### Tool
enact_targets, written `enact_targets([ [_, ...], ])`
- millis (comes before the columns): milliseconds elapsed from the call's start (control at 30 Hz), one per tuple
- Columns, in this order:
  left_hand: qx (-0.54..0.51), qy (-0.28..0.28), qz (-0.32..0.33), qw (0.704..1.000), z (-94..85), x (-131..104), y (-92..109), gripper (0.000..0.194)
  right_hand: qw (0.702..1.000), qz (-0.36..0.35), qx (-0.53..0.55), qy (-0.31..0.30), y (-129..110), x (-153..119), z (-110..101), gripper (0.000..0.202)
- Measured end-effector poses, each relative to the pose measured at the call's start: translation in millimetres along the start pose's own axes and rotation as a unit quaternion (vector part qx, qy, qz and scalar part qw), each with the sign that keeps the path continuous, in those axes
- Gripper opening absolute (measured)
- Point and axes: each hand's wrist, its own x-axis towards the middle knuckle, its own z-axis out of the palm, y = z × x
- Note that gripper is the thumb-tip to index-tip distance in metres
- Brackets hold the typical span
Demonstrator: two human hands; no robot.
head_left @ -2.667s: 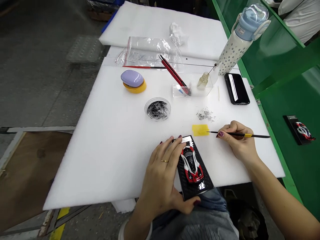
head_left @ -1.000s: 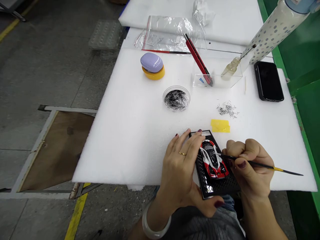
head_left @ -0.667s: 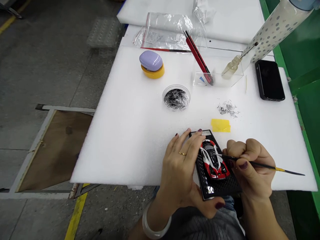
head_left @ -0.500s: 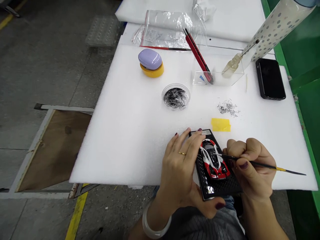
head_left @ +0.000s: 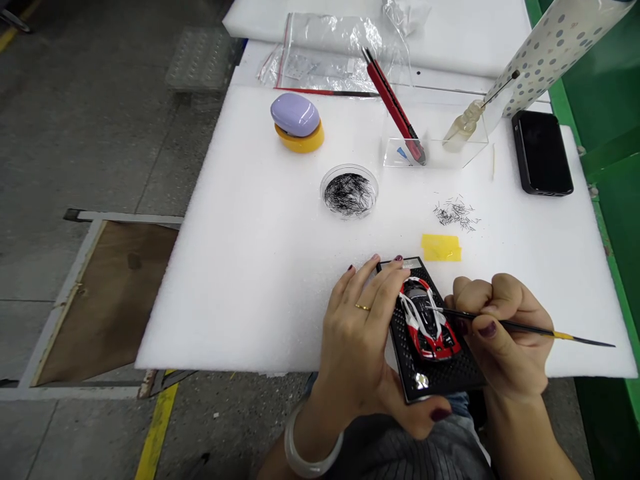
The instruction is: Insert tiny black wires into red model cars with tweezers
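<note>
Fingers (head_left: 504, 291) bent; right hand (head_left: 516, 337) around brush (head_left: 530, 327)

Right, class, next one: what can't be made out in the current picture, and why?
All in the head view:
Bottle: its top is cut off by the upper edge.
Black base: its right side is partly hidden behind the right hand.
Label: any lettering is too small to read.
Thin tool: its tip is too fine to tell whether it touches the model car.
</note>
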Motion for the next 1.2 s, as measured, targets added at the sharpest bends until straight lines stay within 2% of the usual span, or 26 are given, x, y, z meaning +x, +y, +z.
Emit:
enact_targets([
  [133, 0.004, 0.008, 0.003, 1.0, 0.5, -0.1, 0.4, 0.097, 1.0, -0.001, 0.015, -0.005, -0.4, 0.6, 0.7, 0.018],
  [433, 0.011, -0.002, -0.001, 1.0, -0.2, -0.8, 0.6, 0.09, 1.0, -0.004, 0.017, -0.01, 0.4, -1.4, -1.0, 0.017],
  [567, 0.013, 0.0, 0.004, 1.0, 0.1, -1.2, 0.1, 0.095, 1.0, -0.006, 0.012, -0.007, 1.2, -1.9, -1.1, 0.017],
  [733, 0.016, -0.001, 0.004, 1.0, -0.3, -0.7, -0.6, 0.09, 1.0, -0.008, 0.015, -0.011, 1.2, -0.9, -0.4, 0.016],
  [1033, 0.011, -0.001, 0.007, 1.0, 0.3, -0.7, 0.2, 0.094, 1.0, 0.003, 0.011, -0.005, 0.4, -2.0, -0.6, 0.018],
  [1200, 0.011, -0.011, 0.009, 1.0, -0.4, -2.3, -1.8, 0.095, 0.999, -0.008, 0.046, 0.002, -2.0, 4.2, 0.4, 0.013],
])
